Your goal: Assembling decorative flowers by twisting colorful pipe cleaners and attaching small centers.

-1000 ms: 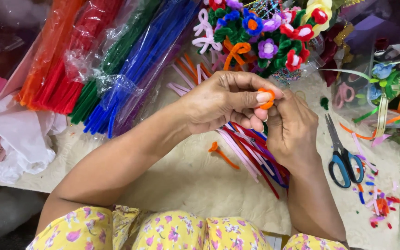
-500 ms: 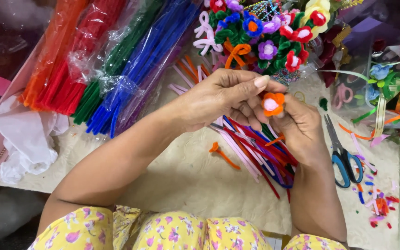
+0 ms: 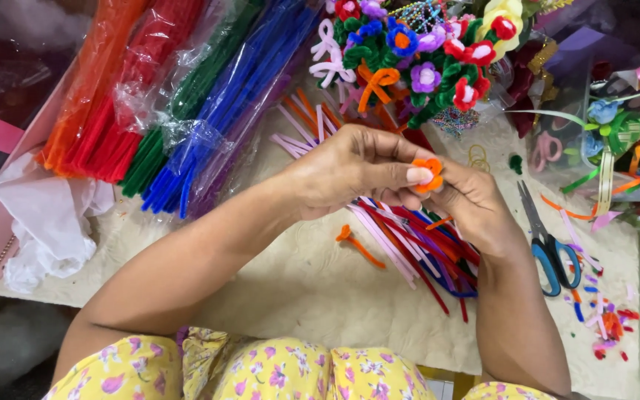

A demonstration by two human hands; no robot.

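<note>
Left hand and right hand pinch orange pipe-cleaner flower.

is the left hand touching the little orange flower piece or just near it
Touching. The head view shows the left hand with its thumb pressed flat on the orange flower piece, while the right hand backs it from behind.

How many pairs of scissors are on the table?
1. The blue-handled scissors lie on the cream mat, beside the right hand. More could be hidden under the craft clutter.
</note>
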